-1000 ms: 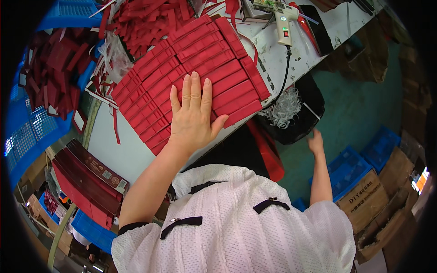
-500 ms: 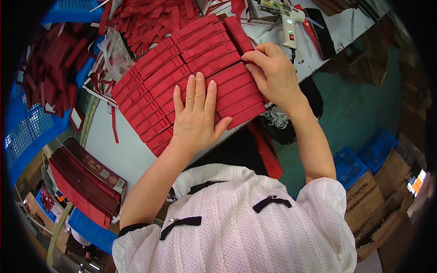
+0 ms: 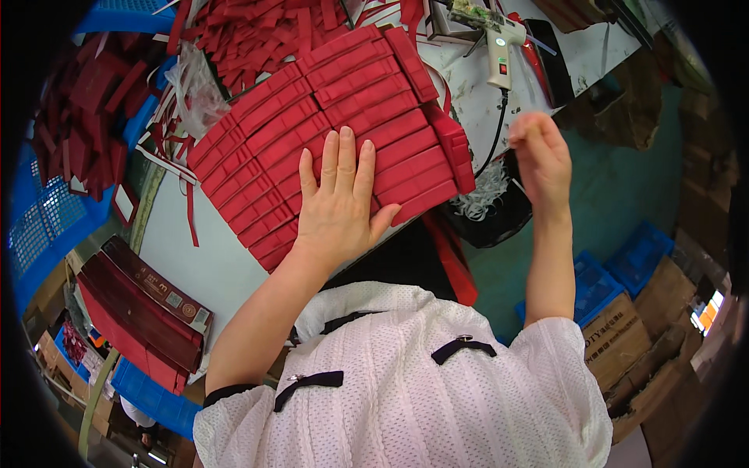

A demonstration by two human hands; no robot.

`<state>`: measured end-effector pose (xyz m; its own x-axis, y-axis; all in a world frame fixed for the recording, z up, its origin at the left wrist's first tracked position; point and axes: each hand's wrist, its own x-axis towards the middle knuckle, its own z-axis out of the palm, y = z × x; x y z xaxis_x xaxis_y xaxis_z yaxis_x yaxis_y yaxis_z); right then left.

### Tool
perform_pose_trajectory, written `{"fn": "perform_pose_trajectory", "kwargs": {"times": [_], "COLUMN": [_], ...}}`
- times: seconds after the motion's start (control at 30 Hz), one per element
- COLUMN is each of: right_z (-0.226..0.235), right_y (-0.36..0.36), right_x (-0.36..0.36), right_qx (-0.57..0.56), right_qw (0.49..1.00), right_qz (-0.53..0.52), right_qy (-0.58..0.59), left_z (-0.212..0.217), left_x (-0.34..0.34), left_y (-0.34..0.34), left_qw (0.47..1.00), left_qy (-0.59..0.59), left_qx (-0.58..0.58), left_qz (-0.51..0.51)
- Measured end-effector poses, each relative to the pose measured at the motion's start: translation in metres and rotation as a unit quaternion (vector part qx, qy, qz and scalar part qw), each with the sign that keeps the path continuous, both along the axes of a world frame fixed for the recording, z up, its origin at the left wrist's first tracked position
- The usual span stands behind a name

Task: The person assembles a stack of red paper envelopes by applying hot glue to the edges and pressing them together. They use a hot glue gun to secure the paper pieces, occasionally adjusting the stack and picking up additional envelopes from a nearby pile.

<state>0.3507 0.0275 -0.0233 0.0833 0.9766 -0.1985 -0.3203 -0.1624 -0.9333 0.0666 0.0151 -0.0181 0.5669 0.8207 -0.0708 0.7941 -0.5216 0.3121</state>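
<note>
— Where are the red strips?

— The red strips lie in rows on the white desk, side by side like roof tiles. My left hand lies flat on them, fingers spread, gripping nothing.

— And your other hand?

— My right hand is up in the air past the strips' right edge. It looks blurry, so I cannot tell its grip. A glue gun lies behind it.
</note>
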Motion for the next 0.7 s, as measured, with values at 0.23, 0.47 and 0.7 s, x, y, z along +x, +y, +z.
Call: {"fn": "perform_pose_trajectory", "kwargs": {"times": [0.23, 0.47, 0.7], "right_z": [-0.024, 0.026, 0.0], "right_y": [-0.035, 0.015, 0.033], "right_x": [0.0, -0.073, -0.098], "right_qx": [-0.1, 0.21, 0.151], "right_qw": [0.934, 0.771, 0.704], "right_qz": [-0.13, 0.017, 0.071], "right_qy": [-0.317, -0.601, -0.69], "left_z": [0.002, 0.002, 0.003], "left_x": [0.002, 0.0, 0.002], "left_y": [-0.001, 0.0, 0.001], "left_qw": [1.0, 1.0, 1.0], "left_qy": [-0.002, -0.004, -0.003], "left_qx": [-0.004, -0.003, -0.002], "left_qz": [0.003, 0.002, 0.002]}}
